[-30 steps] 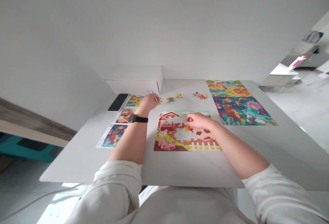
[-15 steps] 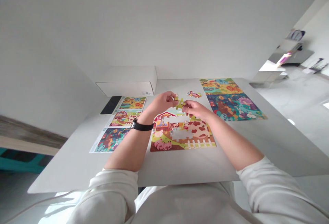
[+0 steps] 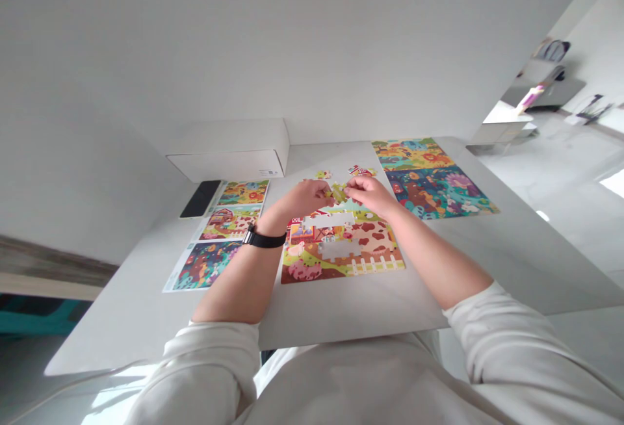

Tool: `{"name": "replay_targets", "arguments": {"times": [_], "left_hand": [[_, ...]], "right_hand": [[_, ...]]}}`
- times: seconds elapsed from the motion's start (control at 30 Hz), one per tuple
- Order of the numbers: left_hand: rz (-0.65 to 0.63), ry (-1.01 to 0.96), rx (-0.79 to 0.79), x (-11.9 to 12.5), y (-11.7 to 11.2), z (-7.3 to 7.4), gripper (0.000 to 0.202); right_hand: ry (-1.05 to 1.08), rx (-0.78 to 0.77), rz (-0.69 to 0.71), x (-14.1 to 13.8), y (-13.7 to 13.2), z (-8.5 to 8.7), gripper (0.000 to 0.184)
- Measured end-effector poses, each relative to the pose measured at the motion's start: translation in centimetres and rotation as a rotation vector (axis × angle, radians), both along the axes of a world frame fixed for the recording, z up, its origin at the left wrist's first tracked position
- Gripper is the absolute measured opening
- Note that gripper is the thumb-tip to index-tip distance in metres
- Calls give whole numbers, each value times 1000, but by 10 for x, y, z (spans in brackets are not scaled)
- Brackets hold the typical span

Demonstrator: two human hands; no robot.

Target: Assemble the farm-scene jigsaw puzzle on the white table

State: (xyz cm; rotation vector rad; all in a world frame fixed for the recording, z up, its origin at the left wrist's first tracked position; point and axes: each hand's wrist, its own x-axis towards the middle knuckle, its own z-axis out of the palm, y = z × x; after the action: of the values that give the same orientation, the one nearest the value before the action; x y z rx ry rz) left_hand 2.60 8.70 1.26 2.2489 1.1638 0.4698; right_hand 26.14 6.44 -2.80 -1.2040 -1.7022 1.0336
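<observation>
Between my two hands are yellow-green puzzle pieces, just above the top edge of a farm jigsaw puzzle. My left hand has its fingers closed on the left side of them. With thumb and fingers pinched, my right hand grips the right side. Whether the pieces are joined, I cannot tell. The farm puzzle shows a cow, a pig, a fence and part of a red barn, with two gaps in its middle. Beyond my hands lie a small loose piece and a red barn cluster.
Two finished puzzles, a yellow animal scene and a dark blue one, lie at the right. To the left are a reference sheet, a black phone and a white box against the wall. The table is light grey.
My hands have lowered slightly toward the puzzle's top edge, with the yellow-green pieces turned flatter. A small loose piece now shows beyond my left hand. The whole view has shifted a little.
</observation>
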Motion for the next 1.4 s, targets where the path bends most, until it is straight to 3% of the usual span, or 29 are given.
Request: {"name": "replay_targets", "arguments": {"times": [0.37,0.83,1.1,1.4], "left_hand": [[42,-18,6,-2,8,-11,19],[26,-74,-9,-3,10,-13,22],[19,-78,-103,-10,13,-11,25],[48,-88,27,-1,11,-20,24]], "right_hand": [[-53,-20,15,1,1,-1,28],[-31,-33,5,2,2,-2,31],[-43,-34,-3,3,3,-5,33],[-126,-71,26,5,2,-5,34]]}}
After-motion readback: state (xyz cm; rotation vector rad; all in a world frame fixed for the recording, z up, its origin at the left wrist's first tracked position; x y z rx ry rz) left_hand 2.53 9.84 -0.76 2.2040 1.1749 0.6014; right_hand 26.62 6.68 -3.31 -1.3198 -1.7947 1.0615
